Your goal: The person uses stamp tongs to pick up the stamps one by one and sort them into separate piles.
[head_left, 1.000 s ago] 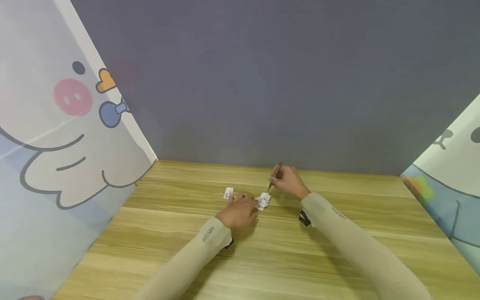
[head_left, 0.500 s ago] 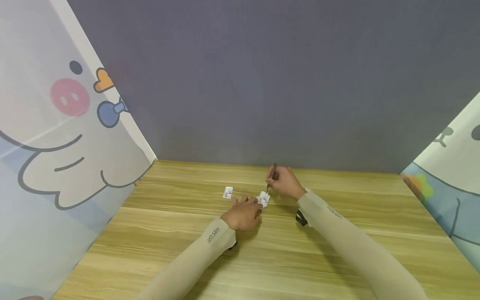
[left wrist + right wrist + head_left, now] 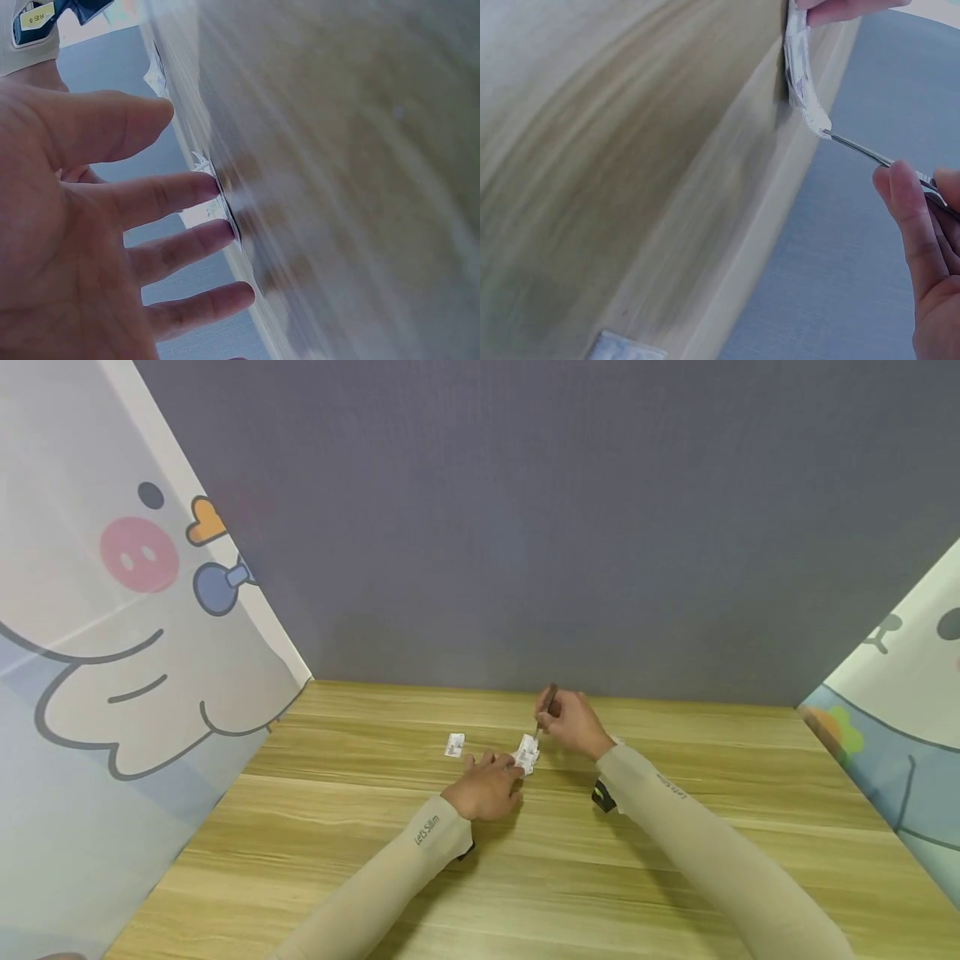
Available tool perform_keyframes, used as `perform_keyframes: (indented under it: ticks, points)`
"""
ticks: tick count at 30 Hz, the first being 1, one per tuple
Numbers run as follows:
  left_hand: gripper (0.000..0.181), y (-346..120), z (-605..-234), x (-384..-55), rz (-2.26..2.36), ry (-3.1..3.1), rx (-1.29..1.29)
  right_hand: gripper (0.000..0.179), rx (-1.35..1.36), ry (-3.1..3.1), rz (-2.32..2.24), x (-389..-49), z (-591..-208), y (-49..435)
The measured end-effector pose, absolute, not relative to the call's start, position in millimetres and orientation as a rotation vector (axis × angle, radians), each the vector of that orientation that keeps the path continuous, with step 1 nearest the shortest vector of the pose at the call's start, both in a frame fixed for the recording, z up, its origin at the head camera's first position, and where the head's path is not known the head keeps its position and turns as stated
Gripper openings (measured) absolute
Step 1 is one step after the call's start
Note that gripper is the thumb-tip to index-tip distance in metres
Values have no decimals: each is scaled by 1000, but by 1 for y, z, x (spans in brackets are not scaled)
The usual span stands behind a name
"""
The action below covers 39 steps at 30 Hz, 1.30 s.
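Note:
My right hand (image 3: 576,724) pinches a pair of tweezers (image 3: 862,152) between thumb and fingers. The tweezers' tips grip the far edge of a white printed paper slip (image 3: 802,82), which bends up off the small pile beneath it. Seen from above, the pile of slips (image 3: 527,755) lies between my two hands. My left hand (image 3: 483,791) lies palm down with its fingers spread and fairly straight. Its fingertips (image 3: 223,231) rest on the near end of the pile, covering part of it.
A single paper slip (image 3: 454,745) lies on the wood-grain table (image 3: 375,827) left of the pile. Another slip (image 3: 626,348) lies to the right, mostly behind the right wrist in the head view. A grey panel (image 3: 525,527) rises at the table's back edge.
My left hand has moved right, onto the pile's near end. My right hand has shifted slightly left, and the top slip's far edge has come up with the tweezers.

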<state>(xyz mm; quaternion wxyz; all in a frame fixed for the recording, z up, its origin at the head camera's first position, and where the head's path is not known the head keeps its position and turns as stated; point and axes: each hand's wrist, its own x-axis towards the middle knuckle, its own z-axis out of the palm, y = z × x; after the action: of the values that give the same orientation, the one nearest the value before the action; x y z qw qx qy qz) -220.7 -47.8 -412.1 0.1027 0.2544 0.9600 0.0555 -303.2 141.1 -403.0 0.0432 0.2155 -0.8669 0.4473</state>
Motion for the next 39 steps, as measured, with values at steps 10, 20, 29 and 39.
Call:
perform_keyframes:
  ticks: [10,20,29,39]
  points:
    - [46,-54,-408,-222,210,2830,713,4,730,-2496,1391,-303,-388,139]
    - [51,-85,-397,-228,262,2870,607,5,723,-2471,1431,-308,-379,109]
    - [53,-109,-398,-229,289,2878,518,8,728,-2437,1627,-314,-388,74]
    - [53,-120,-405,-233,281,2880,405,9,672,-2528,1598,-323,-406,37]
